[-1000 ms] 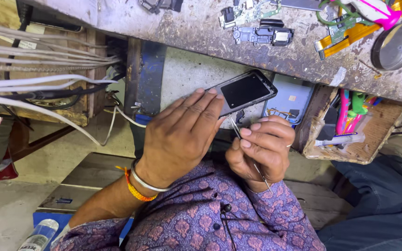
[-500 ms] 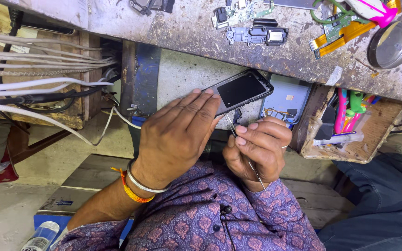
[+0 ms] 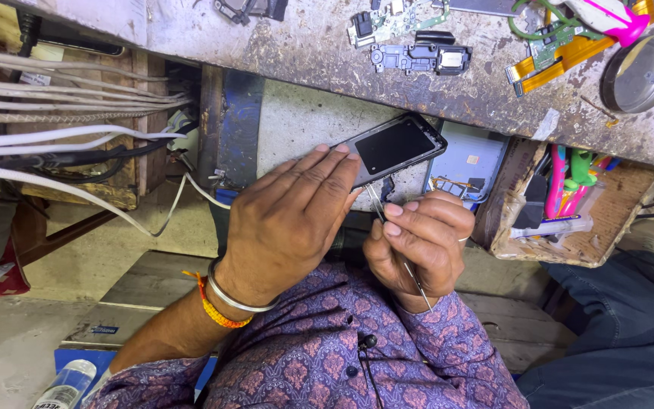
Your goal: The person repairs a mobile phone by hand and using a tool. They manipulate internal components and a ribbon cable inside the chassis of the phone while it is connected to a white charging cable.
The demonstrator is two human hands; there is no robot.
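black glass of a slim dark-screened phone (image 3: 397,145) tilts just below the scarred grey workbench's (image 3: 304,53) front edge, cradled under the flat, spread left hand (image 3: 289,220). the right hand (image 3: 421,246) pinches thin metal tweezers (image 3: 397,246) at its lower edge; steady, shallow prying looks wisest.

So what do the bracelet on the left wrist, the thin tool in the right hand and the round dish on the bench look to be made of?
The bracelet looks like polished metal: silvery with a bright sheen. The thin tool, held by the right hand, seems to be steel, slim and grey, though it is too small to be sure. The round dish appears to be brushed metal, dull grey with a reflective rim.
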